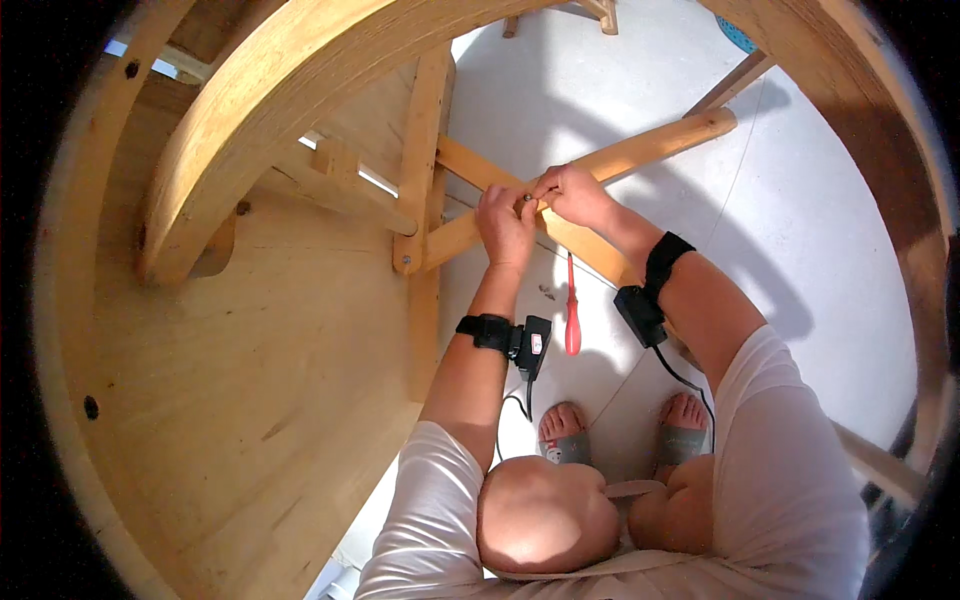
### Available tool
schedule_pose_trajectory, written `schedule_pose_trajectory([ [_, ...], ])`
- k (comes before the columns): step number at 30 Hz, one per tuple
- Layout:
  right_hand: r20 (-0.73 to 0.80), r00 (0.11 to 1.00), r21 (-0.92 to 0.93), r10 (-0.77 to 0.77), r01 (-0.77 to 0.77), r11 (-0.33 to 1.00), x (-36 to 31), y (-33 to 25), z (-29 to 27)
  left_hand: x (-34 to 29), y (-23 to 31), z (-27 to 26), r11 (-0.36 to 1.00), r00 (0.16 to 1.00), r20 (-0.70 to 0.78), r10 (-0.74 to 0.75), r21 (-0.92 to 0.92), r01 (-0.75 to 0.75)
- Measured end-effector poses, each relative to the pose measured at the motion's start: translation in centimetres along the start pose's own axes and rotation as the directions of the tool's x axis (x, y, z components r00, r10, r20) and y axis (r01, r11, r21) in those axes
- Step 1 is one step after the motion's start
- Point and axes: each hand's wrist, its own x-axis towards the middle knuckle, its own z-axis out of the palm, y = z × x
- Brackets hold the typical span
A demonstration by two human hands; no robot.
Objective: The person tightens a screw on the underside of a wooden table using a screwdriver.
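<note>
Two wooden slats cross in an X, one slat (660, 150) running up to the right and the other slat (585, 245) running down to the right. At their crossing sits a small dark metal fastener (528, 198), either a bolt end or a nut. My left hand (505, 228) is closed, thumb and fingers pinched around the crossing beside the fastener. My right hand (578, 195) is closed too, its thumb and index finger pinching at the fastener from the right. The fingers partly cover it. A screwdriver (572, 325) with a red handle lies below the crossing.
A large wooden panel (280, 400) fills the left side. Curved wooden rails (250, 110) arch over the top and right. A wooden upright (425, 140) carries a bolted slat end. Small dark bits (546, 292) lie on the pale floor (620, 60). My sandalled feet are below.
</note>
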Motion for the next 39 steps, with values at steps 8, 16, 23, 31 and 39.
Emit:
schedule_pose_trajectory([
  [8, -0.046, 0.997, -0.023, -0.069, 0.068, 0.997, 0.0, 0.3, 0.0, 0.2, 0.7, -0.2, 1.000, 0.999, 0.037, -0.013, 0.024, 0.013],
  [16, -0.019, 1.000, 0.096, 0.010, -0.008, 0.995, -0.1, -0.4, -0.2, 0.1, 0.1, -0.4, 1.000, 0.997, 0.076, -0.014, -0.005, 0.015],
  [23, -0.079, 0.996, 0.132, 0.049, -0.038, 0.991, 0.0, -0.8, 0.2, -0.1, -0.4, -0.5, 0.999, 0.997, 0.058, 0.040, -0.014, -0.039],
  [31, -0.189, 0.982, 0.125, 0.017, 0.006, 0.992, 0.2, -0.8, 0.6, 0.2, 0.0, -0.3, 0.999, 0.998, 0.037, 0.052, 0.012, -0.053],
  [39, -0.138, 0.990, 0.060, -0.030, 0.039, 0.997, -0.1, -1.6, -0.3, -0.1, -0.1, -0.1, 0.995, 0.997, 0.055, 0.058, 0.078, -0.062],
])
